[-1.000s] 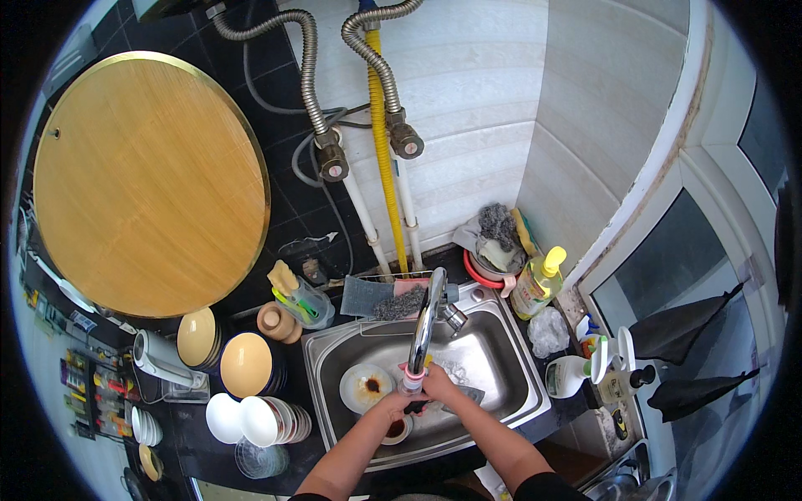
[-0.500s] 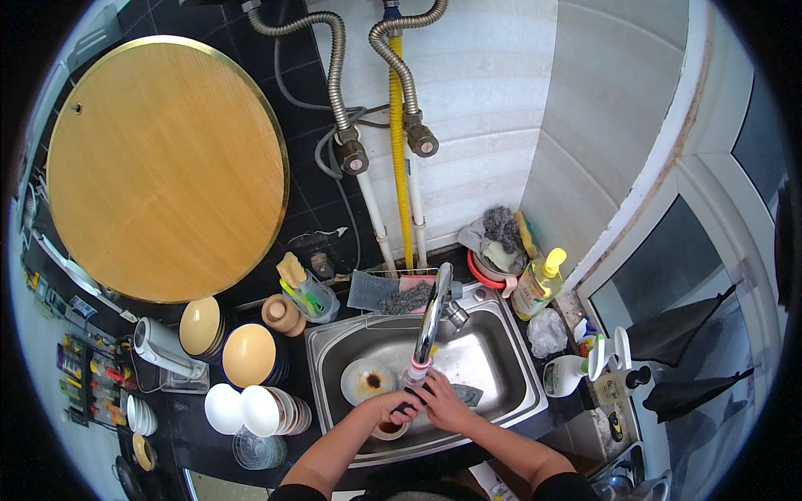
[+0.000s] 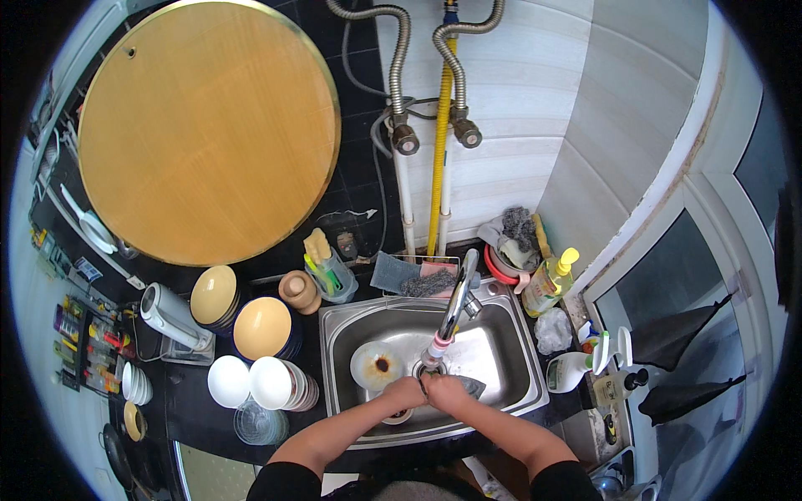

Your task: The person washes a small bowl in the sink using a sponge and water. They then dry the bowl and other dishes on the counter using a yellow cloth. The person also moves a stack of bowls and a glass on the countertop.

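Sink (image 3: 505, 355): a steel basin set into the dark surface (image 3: 205, 422) in front of you, below your hands.
Tap (image 3: 452, 313): leans down over the basin toward you, its pink-ringed end just above your hands.
Tan-lined bowl (image 3: 263, 328): tops a stack on the surface, left of the basin.
Bottle (image 3: 543, 288): yellow-capped, stands at the basin's back right corner.
White dish (image 3: 369, 367): lies in the basin on your left, a brown stain at its middle.
Left hand (image 3: 407, 392): fingers curled, touching your other hand; you cannot tell what they grip.
Right hand (image 3: 447, 392): fingers likewise curled; their grip is hidden.
Grey piece (image 3: 474, 387): flat, just beside your right hand.
Small dish (image 3: 399, 417): partly covered by your left hand and wrist.
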### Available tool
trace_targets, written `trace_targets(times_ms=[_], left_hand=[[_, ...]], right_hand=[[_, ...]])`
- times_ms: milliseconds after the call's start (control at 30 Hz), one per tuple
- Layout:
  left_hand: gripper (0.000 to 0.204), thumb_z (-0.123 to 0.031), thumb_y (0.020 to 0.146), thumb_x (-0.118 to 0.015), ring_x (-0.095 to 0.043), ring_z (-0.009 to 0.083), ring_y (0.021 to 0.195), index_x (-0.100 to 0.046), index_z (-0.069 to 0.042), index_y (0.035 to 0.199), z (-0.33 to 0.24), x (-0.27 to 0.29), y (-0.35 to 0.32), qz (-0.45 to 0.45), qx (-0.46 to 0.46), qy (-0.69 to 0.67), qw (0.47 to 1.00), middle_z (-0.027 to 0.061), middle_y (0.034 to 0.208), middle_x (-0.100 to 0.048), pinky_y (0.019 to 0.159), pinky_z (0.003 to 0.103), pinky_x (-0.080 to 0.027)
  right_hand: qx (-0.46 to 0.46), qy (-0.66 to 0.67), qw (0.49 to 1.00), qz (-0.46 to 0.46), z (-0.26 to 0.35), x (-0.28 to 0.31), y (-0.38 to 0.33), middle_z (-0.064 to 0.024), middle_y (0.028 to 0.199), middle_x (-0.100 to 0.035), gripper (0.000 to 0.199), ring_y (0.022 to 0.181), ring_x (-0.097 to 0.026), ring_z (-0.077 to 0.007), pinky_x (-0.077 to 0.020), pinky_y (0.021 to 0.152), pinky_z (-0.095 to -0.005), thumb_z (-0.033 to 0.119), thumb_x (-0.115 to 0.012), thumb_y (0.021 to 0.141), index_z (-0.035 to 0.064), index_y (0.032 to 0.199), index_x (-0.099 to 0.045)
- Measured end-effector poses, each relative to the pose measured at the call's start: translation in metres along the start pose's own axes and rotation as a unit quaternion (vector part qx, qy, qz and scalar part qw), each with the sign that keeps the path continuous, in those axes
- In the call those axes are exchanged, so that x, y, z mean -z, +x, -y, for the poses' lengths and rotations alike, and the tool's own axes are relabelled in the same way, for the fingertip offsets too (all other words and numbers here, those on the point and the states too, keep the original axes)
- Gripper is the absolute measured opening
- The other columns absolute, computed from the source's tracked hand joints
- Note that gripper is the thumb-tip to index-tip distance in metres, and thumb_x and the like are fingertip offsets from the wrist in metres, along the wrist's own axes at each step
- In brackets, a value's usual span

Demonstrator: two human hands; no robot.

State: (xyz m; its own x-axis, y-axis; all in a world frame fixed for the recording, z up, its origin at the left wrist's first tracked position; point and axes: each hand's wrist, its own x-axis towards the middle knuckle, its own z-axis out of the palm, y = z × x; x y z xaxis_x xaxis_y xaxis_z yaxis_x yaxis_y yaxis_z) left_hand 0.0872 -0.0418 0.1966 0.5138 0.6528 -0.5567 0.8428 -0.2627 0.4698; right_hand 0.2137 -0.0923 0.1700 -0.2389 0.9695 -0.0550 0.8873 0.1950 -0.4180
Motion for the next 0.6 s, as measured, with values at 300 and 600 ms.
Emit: trace_targets(times_ms=[300,600], left_hand=[[0.011,-0.016,0.069,-0.052,-0.060,0.0282,0.056,-0.057,-0.007,0.072,0.028,-0.001,-0.004,-0.170,-0.219,0.168,0.946,0.0134,0.063,-0.060,0.049,0.040,-0.047],[0.010,-0.013,0.072,-0.051,-0.061,0.0259,0.066,-0.050,-0.009,0.081,0.030,0.022,-0.022,-0.149,-0.381,0.208,0.889,0.0130,0.076,-0.060,0.053,0.037,-0.048]], right_hand=[[-0.065,0.205,0.976,0.021,0.006,-0.021,0.008,-0.0197,0.070,-0.060,0.025,0.060,-0.060,-0.0297,-0.0473,0.055,-0.0362,0.022,-0.061,0.066,0.0024,0.082,-0.059],[-0.240,0.499,0.763,0.333,0.004,0.005,0.007,-0.0010,0.071,-0.055,0.036,0.057,-0.050,-0.0100,-0.0327,0.044,-0.0209,0.026,-0.071,0.067,0.0070,0.093,-0.055]])
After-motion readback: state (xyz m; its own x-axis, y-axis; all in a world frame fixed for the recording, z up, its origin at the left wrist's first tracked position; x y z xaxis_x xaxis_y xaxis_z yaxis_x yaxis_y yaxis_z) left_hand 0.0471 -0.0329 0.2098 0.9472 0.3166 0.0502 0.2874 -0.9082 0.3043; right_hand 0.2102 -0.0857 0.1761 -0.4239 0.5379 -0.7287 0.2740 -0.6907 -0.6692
